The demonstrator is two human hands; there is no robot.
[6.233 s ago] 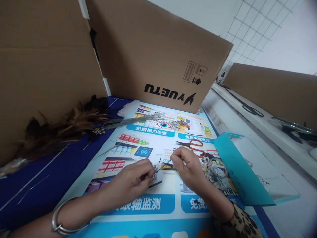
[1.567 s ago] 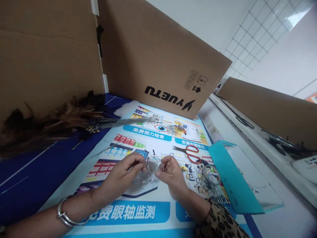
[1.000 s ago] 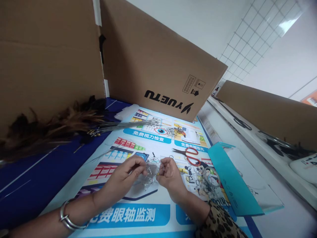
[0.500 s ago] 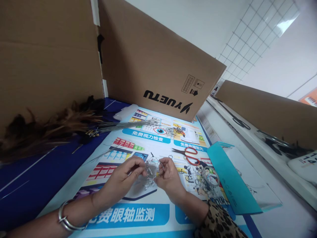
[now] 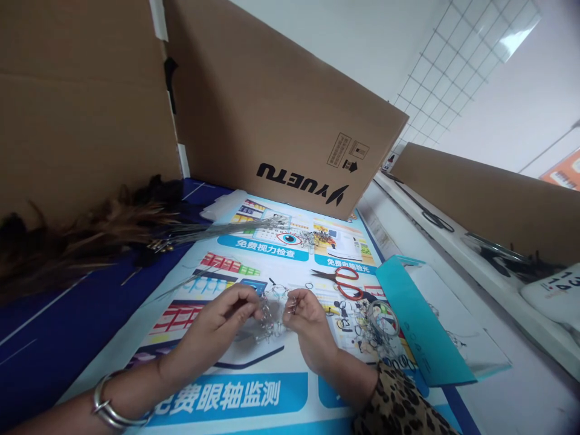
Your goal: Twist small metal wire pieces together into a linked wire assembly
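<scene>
My left hand (image 5: 216,323) and my right hand (image 5: 305,317) meet over a printed poster (image 5: 254,393) on the table. Both pinch a small tangle of thin metal wire loops and rings (image 5: 272,308) held between their fingertips, just above the poster. My left wrist wears a silver bangle (image 5: 105,409). My right arm has a leopard-print sleeve (image 5: 399,405).
Red-handled scissors (image 5: 347,281) lie beyond my right hand, a clear round container of metal rings (image 5: 378,317) beside it. A teal folder (image 5: 419,320) lies at right. Brown feathers on long wires (image 5: 104,229) lie at left. Cardboard panels (image 5: 281,115) stand behind.
The hands have kept pinching the wire piece close together, shifting slightly left and nearer each other. The camera view has drifted a little.
</scene>
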